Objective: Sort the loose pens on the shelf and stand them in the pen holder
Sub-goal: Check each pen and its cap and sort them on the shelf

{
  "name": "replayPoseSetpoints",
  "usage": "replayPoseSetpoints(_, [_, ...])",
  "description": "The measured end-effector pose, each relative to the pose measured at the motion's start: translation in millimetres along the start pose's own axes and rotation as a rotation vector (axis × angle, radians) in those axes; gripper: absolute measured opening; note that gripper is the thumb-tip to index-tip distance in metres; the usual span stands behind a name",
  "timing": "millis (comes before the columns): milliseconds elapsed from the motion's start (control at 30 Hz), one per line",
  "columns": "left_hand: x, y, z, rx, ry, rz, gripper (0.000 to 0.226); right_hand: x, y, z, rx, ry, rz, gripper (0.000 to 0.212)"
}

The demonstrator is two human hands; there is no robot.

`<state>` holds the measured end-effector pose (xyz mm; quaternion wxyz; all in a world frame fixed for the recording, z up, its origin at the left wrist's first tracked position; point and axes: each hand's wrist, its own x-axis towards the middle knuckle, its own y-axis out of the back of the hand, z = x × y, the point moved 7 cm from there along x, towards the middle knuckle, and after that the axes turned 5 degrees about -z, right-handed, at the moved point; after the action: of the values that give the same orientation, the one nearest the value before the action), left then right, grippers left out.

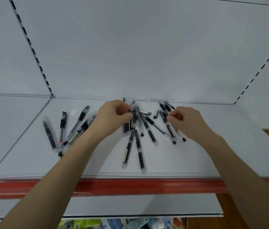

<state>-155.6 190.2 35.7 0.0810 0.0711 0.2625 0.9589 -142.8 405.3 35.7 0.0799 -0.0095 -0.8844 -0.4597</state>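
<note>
Several loose black-and-clear pens lie scattered on a white shelf (pixel 213 156). One group (pixel 74 129) lies at the left, a middle pile (pixel 135 139) fans toward the front, and a right group (pixel 165 116) sits near the back wall. My left hand (pixel 112 118) has its fingers curled, pinching a pen at the top of the middle pile. My right hand (pixel 188 121) pinches a pen of the right group with thumb and fingers. No pen holder shows in the head view.
The shelf has a red front strip (pixel 130 185) and a white back wall with slotted uprights (pixel 31 47). A lower white shelf (pixel 138 207) sits beneath, with colourful packaged goods (pixel 122 223) under it. A loose pen cap (pixel 156 114) lies between the piles.
</note>
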Motion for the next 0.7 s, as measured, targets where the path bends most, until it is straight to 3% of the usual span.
replayPoseSetpoints(200, [-4,-7,-2,-0.093,0.000,-0.010,0.013,0,-6,3,-0.002,-0.037,-0.034,0.013])
replayPoseSetpoints(400, [-5,-12,-3,-0.113,0.002,-0.013,0.014,6,-22,8,-0.189,-0.131,-0.137,0.025])
replayPoseSetpoints(700, [-8,-9,-7,-0.130,0.022,0.000,0.015,5,-23,5,-0.207,-0.107,-0.170,0.017])
